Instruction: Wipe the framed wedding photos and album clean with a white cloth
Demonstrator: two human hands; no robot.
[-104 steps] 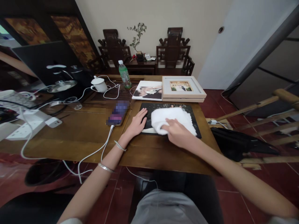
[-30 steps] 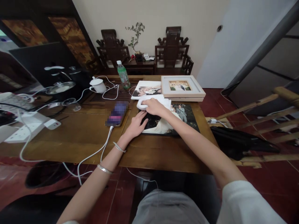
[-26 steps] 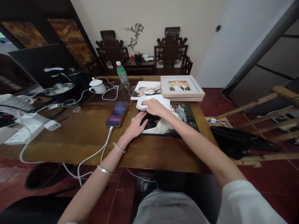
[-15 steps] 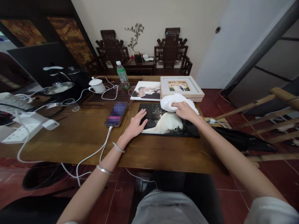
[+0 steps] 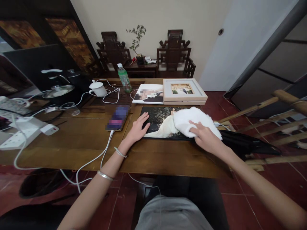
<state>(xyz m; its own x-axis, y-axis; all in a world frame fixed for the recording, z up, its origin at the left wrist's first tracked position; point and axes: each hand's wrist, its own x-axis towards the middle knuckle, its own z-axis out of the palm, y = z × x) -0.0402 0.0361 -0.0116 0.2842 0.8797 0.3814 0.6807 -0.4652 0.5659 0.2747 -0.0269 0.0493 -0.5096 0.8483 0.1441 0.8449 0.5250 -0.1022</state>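
A dark photo panel (image 5: pixel 165 127) showing a figure in a white gown lies flat on the wooden table (image 5: pixel 153 156). My left hand (image 5: pixel 139 127) rests with fingers stretched out on its left edge. A fluffy white cloth (image 5: pixel 196 119) is gripped in my right hand (image 5: pixel 206 135) and covers the right part of the panel. Behind the panel lie a white-edged photo print (image 5: pixel 150 95) and a pale wooden picture frame (image 5: pixel 201 94), stacked on another of similar colour. Left of my left hand is a phone (image 5: pixel 117 118) with a white cable plugged in.
A green-labelled bottle (image 5: pixel 124 78) and a lidded white cup (image 5: pixel 98 88) stand farther back. At the left are a kettle (image 5: pixel 59 91), a clear plastic cup (image 5: pixel 72 109) and a white power strip (image 5: pixel 19 137) with trailing cables. A wooden rack (image 5: pixel 261 111) stands at the right.
My right hand has moved the white cloth right and toward me, from the panel's far edge to its right side. My left hand stays at the left edge.
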